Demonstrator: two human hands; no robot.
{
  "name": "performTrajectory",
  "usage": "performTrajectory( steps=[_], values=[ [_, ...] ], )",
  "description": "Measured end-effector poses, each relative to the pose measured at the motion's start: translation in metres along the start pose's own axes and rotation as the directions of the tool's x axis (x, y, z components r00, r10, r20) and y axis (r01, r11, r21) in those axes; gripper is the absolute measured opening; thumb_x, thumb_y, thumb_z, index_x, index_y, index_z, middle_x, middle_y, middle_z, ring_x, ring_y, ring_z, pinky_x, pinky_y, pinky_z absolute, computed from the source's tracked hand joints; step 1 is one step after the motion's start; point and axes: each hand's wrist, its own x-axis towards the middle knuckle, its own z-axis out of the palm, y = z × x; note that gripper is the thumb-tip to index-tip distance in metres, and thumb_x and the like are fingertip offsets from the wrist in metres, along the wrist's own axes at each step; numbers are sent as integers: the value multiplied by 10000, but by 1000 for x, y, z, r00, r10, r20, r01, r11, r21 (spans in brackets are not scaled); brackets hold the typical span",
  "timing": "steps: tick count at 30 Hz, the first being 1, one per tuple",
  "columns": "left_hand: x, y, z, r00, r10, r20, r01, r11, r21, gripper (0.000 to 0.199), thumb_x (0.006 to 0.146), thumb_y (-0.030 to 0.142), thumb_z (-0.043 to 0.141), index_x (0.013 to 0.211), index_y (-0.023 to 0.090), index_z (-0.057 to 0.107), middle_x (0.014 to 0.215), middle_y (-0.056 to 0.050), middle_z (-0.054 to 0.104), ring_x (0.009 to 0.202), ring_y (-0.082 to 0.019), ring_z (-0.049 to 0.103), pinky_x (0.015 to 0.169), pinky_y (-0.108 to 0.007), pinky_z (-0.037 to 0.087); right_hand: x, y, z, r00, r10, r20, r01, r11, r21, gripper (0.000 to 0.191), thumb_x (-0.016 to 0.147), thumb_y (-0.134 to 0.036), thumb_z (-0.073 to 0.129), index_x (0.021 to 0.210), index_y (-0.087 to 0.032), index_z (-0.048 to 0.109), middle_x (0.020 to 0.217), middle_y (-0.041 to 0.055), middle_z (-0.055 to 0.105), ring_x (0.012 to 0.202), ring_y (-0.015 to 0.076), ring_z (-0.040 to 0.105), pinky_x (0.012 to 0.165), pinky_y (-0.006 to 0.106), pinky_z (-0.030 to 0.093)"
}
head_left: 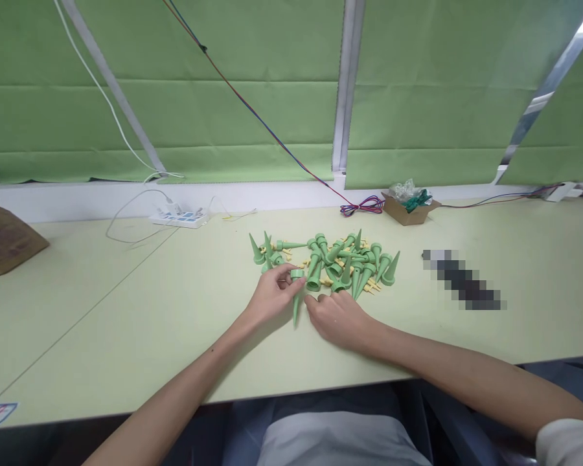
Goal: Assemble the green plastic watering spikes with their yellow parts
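A green plastic cone-shaped spike (296,312) with a wide round cap is pinched between the thumb and fingers of my left hand (271,296); its pointed end aims down toward me. Close by on the right, my right hand (339,318) rests on the table with its fingers curled closed, and what they hold, if anything, is hidden. Just beyond both hands lies a loose pile of similar green spikes (314,277), some standing on their caps and others on their sides. Small yellow pronged pieces (372,285) are mixed among them.
On the pale table (126,336), a power strip (181,219) with cables lies at the back left. A brown paper item (7,239) sits far left. A small cardboard box (408,212) with plastic wrapping and a coiled cable (362,206) are at the back. A pixelated dark object (466,283) lies right.
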Motion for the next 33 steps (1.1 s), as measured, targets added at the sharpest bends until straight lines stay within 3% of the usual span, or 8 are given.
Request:
performTrajectory(
  steps=[5, 9, 13, 17, 20, 24, 33],
  values=[
    [-1, 0, -1, 1000, 12, -14, -12, 1000, 12, 371, 809, 446, 649, 1031, 148, 661, 638, 28, 475, 581, -123, 445, 551, -251, 343, -1, -1, -2, 1000, -5, -3, 5, 1000, 30, 276, 886, -96, 436, 1126, -116, 572, 777, 109, 697, 617, 225, 662, 532, 296, 338],
    [-1, -2, -1, 998, -10, -55, 11, 1000, 21, 374, 803, 438, 651, 1041, 149, 659, 632, 28, 487, 570, -128, 453, 544, -254, 342, 1, 1, -4, 996, 19, -88, -12, 996, 86, 237, 946, -148, 399, 1115, -132, 565, 781, 86, 669, 579, 190, 617, 511, 290, 295],
    [0, -3, -1, 996, -43, -72, 46, 998, 39, 380, 806, 453, 643, 1033, 149, 650, 620, 33, 489, 563, -129, 455, 551, -259, 347, 5, 11, -6, 965, 156, -211, -129, 982, 137, 230, 1003, -199, 348, 1005, -157, 574, 846, 77, 636, 612, 168, 591, 498, 279, 250],
    [-1, -3, 0, 997, -47, -53, 49, 998, 41, 364, 812, 462, 630, 1009, 158, 655, 611, 37, 474, 565, -132, 458, 568, -265, 357, 9, 21, -6, 926, 301, -229, -270, 950, 157, 220, 1011, -188, 348, 1072, -161, 557, 911, 82, 614, 600, 157, 574, 488, 268, 259],
    [-1, -3, -1, 997, -60, -56, 63, 997, 51, 383, 807, 462, 630, 1029, 151, 657, 624, 32, 481, 576, -137, 467, 572, -270, 363, 9, 25, -6, 912, 336, -236, -308, 940, 148, 236, 997, -156, 362, 1165, -163, 527, 1019, 107, 609, 596, 157, 577, 476, 270, 280],
    [-3, -2, -1, 998, -47, -36, 51, 993, 103, 329, 793, 446, 630, 933, 151, 671, 604, 28, 487, 556, -134, 451, 544, -265, 338, 9, 23, -5, 918, 309, -248, -276, 948, 159, 263, 987, -136, 366, 1200, -171, 515, 1114, 126, 597, 643, 159, 604, 483, 266, 315],
    [-8, -1, 2, 1000, 9, -4, -8, 972, 234, 246, 787, 402, 600, 698, 173, 612, 519, 29, 445, 502, -130, 385, 497, -270, 257, 8, 18, 1, 933, 217, -287, -156, 963, 218, 204, 1001, -227, 384, 1037, -169, 576, 951, 70, 626, 597, 132, 560, 477, 269, 228]
  ],
)
